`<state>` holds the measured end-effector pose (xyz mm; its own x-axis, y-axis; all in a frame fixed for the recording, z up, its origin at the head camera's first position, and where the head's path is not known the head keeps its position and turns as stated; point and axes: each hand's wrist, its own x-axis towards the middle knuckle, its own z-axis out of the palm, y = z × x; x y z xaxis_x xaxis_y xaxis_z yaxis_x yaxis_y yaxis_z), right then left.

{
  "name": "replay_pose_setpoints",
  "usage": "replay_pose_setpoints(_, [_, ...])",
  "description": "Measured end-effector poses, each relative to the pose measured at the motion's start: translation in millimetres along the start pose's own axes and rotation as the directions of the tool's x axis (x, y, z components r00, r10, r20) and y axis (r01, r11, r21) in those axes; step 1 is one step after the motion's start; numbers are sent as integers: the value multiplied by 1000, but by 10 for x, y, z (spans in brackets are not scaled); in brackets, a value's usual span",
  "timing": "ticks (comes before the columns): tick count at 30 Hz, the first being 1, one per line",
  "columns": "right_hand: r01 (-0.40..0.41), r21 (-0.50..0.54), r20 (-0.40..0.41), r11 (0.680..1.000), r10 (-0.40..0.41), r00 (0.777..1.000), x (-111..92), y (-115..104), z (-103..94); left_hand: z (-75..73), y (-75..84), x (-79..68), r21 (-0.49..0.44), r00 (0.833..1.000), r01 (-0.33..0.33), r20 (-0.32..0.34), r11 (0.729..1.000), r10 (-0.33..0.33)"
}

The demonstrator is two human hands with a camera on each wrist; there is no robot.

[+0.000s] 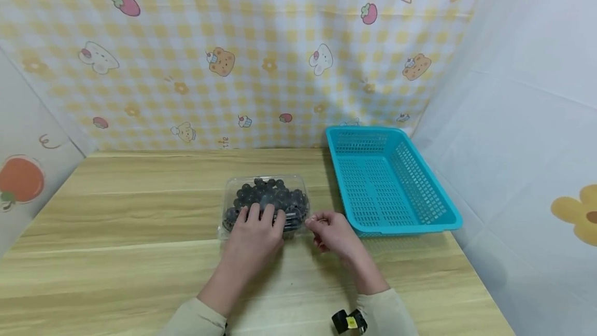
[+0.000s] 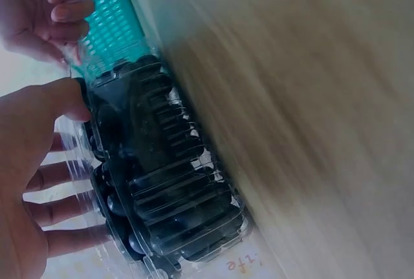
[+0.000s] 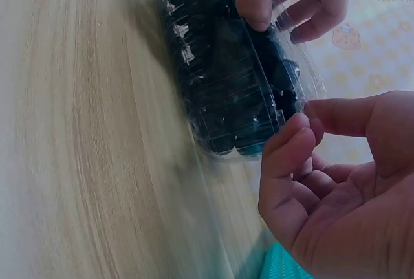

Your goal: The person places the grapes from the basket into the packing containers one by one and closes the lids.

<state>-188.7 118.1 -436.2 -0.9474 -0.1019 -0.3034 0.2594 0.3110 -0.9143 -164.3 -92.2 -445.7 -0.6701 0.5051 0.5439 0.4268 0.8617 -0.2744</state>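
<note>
A clear plastic clamshell box (image 1: pixel 291 217) of dark, round, grape-like fruit (image 1: pixel 266 191) sits on the wooden table. My left hand (image 1: pixel 256 237) holds it from the near side. Its thumb bears on the near rim of the box (image 2: pixel 174 188), and its spread fingers reach over the top. At the right-hand corner, my right hand (image 1: pixel 336 235) pinches the plastic edge between thumb and forefinger. In the right wrist view, that pinch by the right hand (image 3: pixel 343 182) shows closely, its other fingers curled in. Whether the lid is fastened is hard to see.
A turquoise perforated basket (image 1: pixel 382 191) stands right of the box, close to the right hand. Wood-grain tabletop (image 1: pixel 116 232) stretches to the left. A patterned cloth (image 1: pixel 261 56) hangs behind the table, and a white sheet (image 1: pixel 522 118) borders the right side.
</note>
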Motion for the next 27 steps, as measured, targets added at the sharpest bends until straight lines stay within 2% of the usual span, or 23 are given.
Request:
replay_pose_setpoints(5, [1, 6, -15, 1000, -1, 1000, -21, -8, 31, 18, 2, 16, 41, 999, -49, 19, 998, 48])
replay_pose_setpoints(8, [-2, 26, -27, 1000, 3, 1000, -34, -11, 56, 25, 7, 42, 112, 993, -113, 31, 987, 110])
replay_pose_setpoints(11, [-4, 35, -37, 999, 6, 999, -27, -11, 77, 30, 13, 60, 163, 989, -145, 26, 976, 142])
replay_pose_setpoints(14, [-19, 27, -39, 999, 20, 999, -17, -18, 90, 20, 14, 40, 146, 990, -137, 45, 980, 132])
replay_pose_setpoints(20, [-41, -9, -14, 999, 40, 999, -27, -25, 97, -28, 7, -1, 59, 985, -107, 140, 993, 98])
replay_pose_setpoints(23, [-51, -11, 6, 999, 52, 999, -19, -6, 98, -39, 14, 23, 64, 985, -106, 141, 992, 96])
replay_pose_setpoints(27, [-75, -6, 21, 997, 76, 997, 5, 25, 96, -45, 63, 73, 119, 989, -103, 115, 988, 89])
